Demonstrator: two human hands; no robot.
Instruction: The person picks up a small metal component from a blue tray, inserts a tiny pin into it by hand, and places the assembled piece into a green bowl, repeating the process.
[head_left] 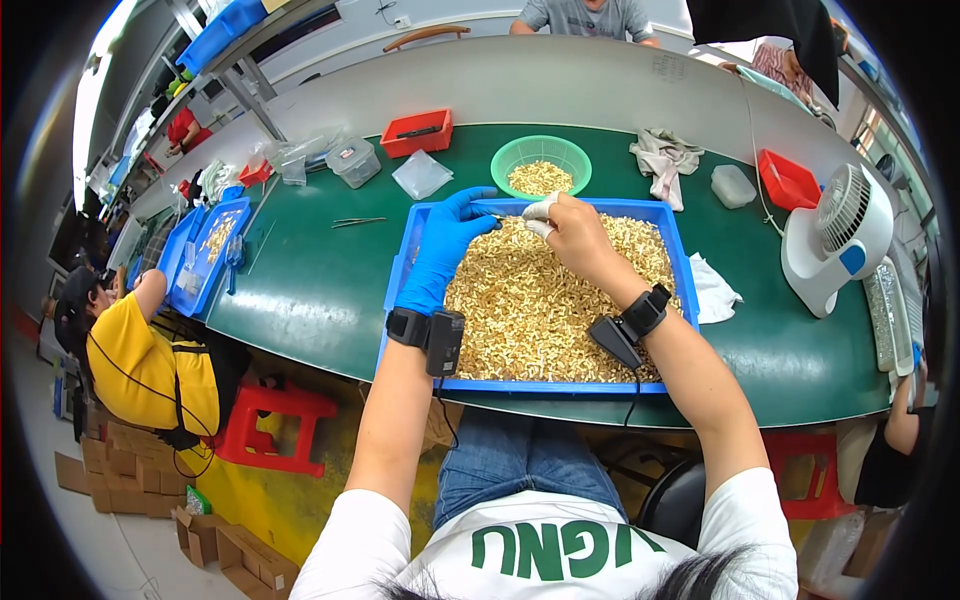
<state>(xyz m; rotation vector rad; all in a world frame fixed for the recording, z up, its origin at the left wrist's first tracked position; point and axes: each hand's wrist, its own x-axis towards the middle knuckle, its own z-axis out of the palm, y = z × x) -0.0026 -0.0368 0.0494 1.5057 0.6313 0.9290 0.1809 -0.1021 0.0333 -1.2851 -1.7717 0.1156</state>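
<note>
A blue tray (690,290) in front of me is filled with small gold-coloured metal pieces (550,310). Over its far edge, my left hand (452,240), in a blue glove, is closed with thumb and fingers pinched together. My right hand (578,235) faces it a short way off, finger cots on its fingertips, also in a pinch. Whatever lies between the fingertips is too small to name. Just past the tray stands a round green basket (505,152) with more of the gold-coloured pieces in it.
Tweezers (358,221) lie left of the tray; a white cloth (712,292) touches its right side. Farther off are a red bin (400,143), clear containers (352,163), a rag (665,160) and a white fan (840,235). A person in yellow (150,370) sits at the left.
</note>
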